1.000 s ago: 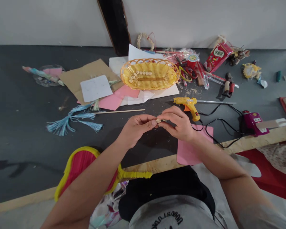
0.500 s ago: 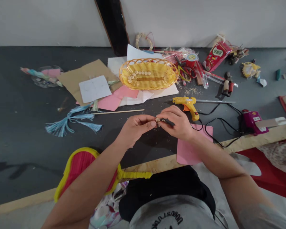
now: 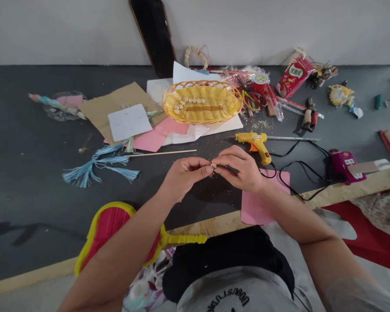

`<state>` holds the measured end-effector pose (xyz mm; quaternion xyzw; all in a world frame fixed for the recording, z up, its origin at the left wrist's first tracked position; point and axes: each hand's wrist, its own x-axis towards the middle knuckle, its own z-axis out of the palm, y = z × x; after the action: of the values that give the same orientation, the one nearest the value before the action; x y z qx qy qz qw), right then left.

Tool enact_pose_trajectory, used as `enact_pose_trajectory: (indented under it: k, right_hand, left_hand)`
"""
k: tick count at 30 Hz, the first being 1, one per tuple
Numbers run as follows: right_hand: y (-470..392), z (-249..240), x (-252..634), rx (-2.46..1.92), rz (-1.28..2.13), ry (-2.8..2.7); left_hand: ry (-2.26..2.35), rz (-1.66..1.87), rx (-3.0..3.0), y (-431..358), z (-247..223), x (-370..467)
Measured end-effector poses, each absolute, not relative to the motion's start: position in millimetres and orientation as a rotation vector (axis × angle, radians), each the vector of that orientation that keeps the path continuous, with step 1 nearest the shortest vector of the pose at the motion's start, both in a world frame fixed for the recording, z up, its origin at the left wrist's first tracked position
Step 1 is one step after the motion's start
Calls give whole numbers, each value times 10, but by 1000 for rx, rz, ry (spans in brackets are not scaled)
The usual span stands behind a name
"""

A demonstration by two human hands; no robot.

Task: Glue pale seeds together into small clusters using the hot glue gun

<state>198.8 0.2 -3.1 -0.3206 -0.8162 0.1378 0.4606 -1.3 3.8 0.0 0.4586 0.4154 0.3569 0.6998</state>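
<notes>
Between the fingertips of both hands is a small cream flower-like piece [image 3: 213, 166], mostly covered by the fingers. My left hand [image 3: 188, 177] pinches it from the left with thumb and forefinger. On the other side, my right hand [image 3: 238, 168] is closed on it with thumb and fingertips. Beyond the hands lies a yellow woven basket [image 3: 211, 113] holding several similar pale pieces [image 3: 190, 100] in a row. A yellow hot glue gun [image 3: 255, 138] rests just past my right hand, a clear glue stick in its back end. Pale crumbs dot the table around my fingers.
A pink paper sheet [image 3: 255, 206] lies under my right forearm. At left are a blue tassel [image 3: 87, 167] and a thin wooden stick [image 3: 169, 153]. A red and yellow fan [image 3: 105, 225] overhangs the front edge. Pliers [image 3: 308, 118], a red carton [image 3: 294, 78] and a black cord [image 3: 307, 173] are at right.
My right fingertips have closed in slightly against the small cream piece, hiding more of its pale bits. The basket, glue gun and other things stay in place.
</notes>
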Motion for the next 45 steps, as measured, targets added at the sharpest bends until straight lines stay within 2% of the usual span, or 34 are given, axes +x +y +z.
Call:
enact_pose_trajectory:
  k: [7,23,35,45]
  right_hand:
    - [-1,-18,1979,-785,371,-2007]
    - [-25,15,1993,-898,805,-1742]
    - [-10,26,1995,-1104,936,-1542]
    - [-11,51,1977,-1081,1009,-1541]
  left_hand:
    - [923,803,1040,24,-4,-12]
    - [889,794,991,16,10,-3]
    - [962,773,1086,21,64,-13]
    - [961,799,1199,8,52,-41]
